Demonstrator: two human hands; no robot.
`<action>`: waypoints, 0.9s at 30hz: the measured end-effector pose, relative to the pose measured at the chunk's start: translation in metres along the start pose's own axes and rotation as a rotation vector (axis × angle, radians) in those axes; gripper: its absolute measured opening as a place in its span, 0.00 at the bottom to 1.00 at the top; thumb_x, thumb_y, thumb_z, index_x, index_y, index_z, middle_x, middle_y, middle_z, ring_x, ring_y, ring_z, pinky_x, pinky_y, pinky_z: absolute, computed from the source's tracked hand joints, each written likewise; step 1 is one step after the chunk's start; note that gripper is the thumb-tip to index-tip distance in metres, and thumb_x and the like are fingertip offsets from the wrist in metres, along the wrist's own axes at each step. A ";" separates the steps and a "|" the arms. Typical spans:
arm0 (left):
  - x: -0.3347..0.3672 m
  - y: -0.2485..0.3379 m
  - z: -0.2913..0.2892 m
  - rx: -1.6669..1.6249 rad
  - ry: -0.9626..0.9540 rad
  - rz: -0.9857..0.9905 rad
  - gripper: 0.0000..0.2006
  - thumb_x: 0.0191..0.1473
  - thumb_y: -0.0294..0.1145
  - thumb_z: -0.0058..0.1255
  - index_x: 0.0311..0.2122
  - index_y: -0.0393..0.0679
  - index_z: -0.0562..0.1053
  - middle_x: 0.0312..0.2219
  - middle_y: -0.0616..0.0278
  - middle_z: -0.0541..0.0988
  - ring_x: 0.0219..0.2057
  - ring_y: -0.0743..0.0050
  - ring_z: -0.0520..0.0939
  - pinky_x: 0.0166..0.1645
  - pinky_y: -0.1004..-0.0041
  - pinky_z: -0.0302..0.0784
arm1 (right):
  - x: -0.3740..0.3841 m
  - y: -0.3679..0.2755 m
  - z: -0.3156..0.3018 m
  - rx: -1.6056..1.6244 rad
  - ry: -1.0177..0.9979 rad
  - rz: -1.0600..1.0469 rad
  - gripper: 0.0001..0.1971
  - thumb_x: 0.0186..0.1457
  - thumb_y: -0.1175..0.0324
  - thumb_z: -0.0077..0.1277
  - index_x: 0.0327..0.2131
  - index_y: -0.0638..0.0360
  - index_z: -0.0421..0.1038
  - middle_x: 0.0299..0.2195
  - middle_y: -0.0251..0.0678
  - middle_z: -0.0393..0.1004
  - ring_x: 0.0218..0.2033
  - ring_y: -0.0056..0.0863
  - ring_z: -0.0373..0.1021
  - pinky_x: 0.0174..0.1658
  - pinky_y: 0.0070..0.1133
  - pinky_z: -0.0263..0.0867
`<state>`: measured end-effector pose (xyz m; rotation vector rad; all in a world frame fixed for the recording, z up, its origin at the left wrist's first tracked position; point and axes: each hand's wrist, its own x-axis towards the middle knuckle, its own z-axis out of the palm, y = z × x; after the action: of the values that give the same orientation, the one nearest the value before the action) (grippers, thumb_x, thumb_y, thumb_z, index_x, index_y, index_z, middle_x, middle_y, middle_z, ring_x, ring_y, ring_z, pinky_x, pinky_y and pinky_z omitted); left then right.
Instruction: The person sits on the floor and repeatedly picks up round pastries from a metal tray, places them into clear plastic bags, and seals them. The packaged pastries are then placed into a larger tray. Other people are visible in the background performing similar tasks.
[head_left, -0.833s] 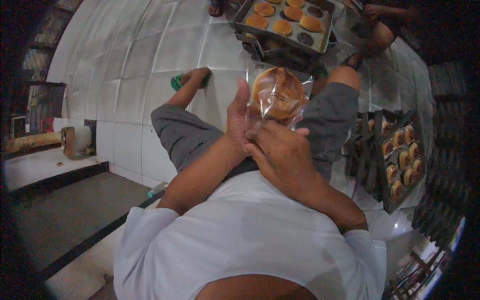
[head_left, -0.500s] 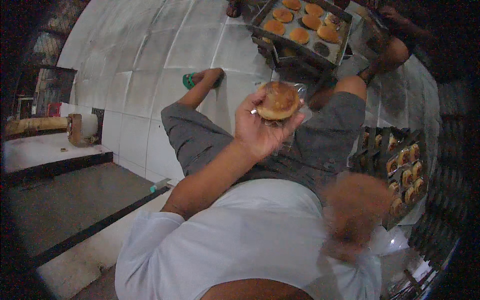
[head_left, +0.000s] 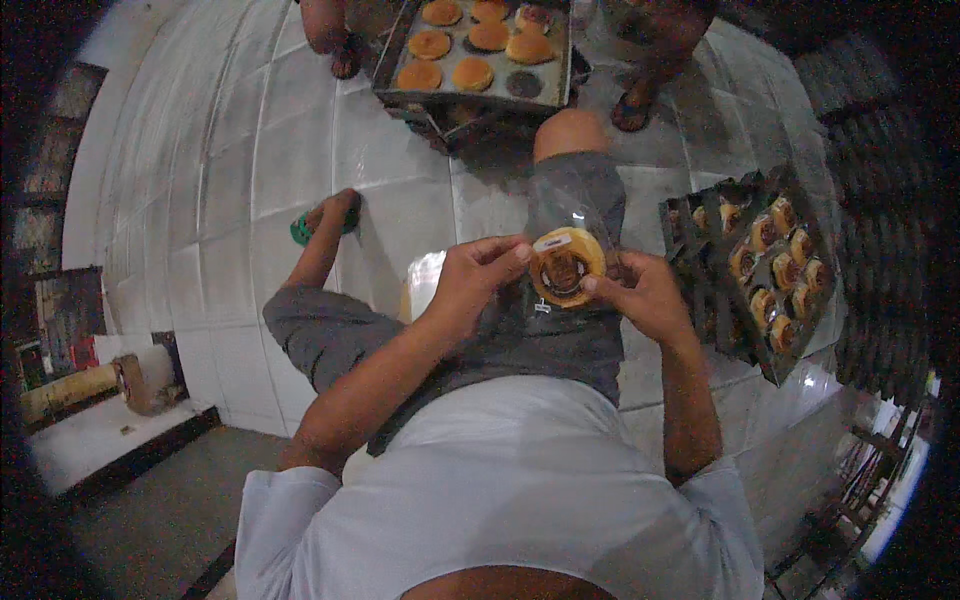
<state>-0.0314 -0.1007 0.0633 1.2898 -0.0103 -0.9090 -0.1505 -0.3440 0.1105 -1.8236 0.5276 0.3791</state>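
Note:
A round golden-brown bun in a clear plastic bag is held over my lap between both hands. The thumb and fingers of my left hand pinch the bag at its left edge, beside a small white label. On the opposite side, my right hand grips the wrapped bun, its thumb pressed on the near right edge. The bag's loose clear film stands up beyond the bun.
Ahead, a dark metal tray carries several unwrapped round buns. At the right, a tilted dark tray holds several wrapped buns. Another person's sandalled feet flank the far tray. A low ledge runs along the left.
My right hand, blurred low on the right before, has come up to the bun. The bun, earlier in my left hand alone, is now held by both. The view has shifted.

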 end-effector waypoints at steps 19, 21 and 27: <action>0.023 0.055 0.017 -0.139 0.177 0.108 0.09 0.60 0.34 0.62 0.32 0.41 0.76 0.33 0.64 0.80 0.37 0.75 0.82 0.45 0.68 0.85 | 0.052 -0.007 -0.002 0.677 0.278 -0.169 0.13 0.62 0.60 0.59 0.37 0.62 0.80 0.30 0.29 0.79 0.31 0.16 0.71 0.36 0.17 0.67; 0.029 0.065 0.019 -0.082 0.152 0.108 0.10 0.60 0.34 0.62 0.30 0.42 0.76 0.32 0.66 0.80 0.36 0.77 0.81 0.44 0.69 0.85 | 0.043 -0.021 -0.001 0.670 0.343 -0.225 0.13 0.63 0.60 0.58 0.36 0.63 0.80 0.30 0.29 0.79 0.30 0.17 0.72 0.36 0.17 0.67; 0.011 0.050 0.030 -0.013 0.154 0.034 0.08 0.60 0.34 0.62 0.32 0.42 0.77 0.32 0.66 0.79 0.35 0.79 0.80 0.46 0.67 0.85 | 0.025 -0.013 0.006 0.307 0.409 -0.248 0.13 0.62 0.61 0.59 0.34 0.63 0.81 0.28 0.28 0.78 0.28 0.18 0.71 0.36 0.18 0.66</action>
<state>-0.0096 -0.1321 0.1094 1.3404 0.0944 -0.7778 -0.1228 -0.3392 0.1066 -1.6428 0.5922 -0.2396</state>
